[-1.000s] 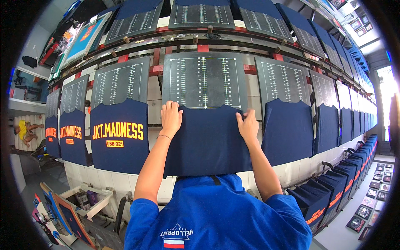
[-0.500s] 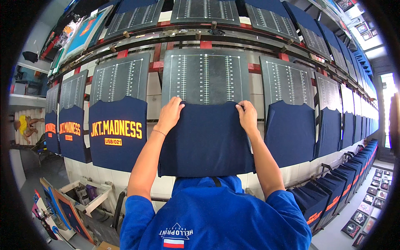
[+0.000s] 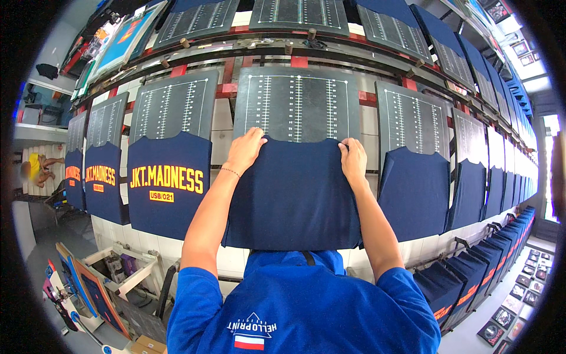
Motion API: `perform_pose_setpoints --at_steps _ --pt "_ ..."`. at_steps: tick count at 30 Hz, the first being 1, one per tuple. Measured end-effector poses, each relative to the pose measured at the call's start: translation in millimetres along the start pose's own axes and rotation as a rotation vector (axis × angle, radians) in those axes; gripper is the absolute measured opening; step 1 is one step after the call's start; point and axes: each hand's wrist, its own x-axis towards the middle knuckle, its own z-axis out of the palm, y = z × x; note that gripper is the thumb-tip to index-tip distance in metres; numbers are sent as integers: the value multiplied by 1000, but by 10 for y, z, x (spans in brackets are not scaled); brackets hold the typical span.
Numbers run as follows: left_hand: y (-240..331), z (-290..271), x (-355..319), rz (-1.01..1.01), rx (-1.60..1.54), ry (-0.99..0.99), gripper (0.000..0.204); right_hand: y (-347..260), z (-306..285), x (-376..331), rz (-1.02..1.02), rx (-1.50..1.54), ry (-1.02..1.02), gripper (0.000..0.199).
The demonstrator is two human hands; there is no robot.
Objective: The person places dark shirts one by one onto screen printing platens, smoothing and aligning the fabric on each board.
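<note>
1. Left hand (image 3: 246,148): fingers closed on the upper left corner of a plain navy T-shirt (image 3: 295,194), gripping the fabric at its top edge.
2. Right hand (image 3: 352,159): fingers curled over the shirt's upper right corner, holding it.
3. Navy T-shirt: lies flat on the lower part of a dark printing pallet (image 3: 298,106) marked with white ruled lines.
4. Neighbouring pallet to the left carries a printed navy shirt (image 3: 169,186) with orange lettering.
</note>
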Motion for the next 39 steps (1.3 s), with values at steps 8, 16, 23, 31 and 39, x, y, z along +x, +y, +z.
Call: perform_pose_setpoints --at_steps 8,16,23,31,39 --pt "812 -120 -286 276 92 56 37 -632 -27 -203 -111 -145 -14 39" --pt "-128 -214 -1535 -361 343 185 57 258 -322 -553 291 -626 14 75" --pt "387 319 -2629 -885 -442 245 41 -1284 545 -676 -177 -207 -327 83" --pt "231 379 -3514 -817 -343 289 20 -1406 266 -483 -340 -234 -323 70" --pt "-1004 -580 -3933 -794 -41 669 20 346 -888 -832 366 -560 136 69"
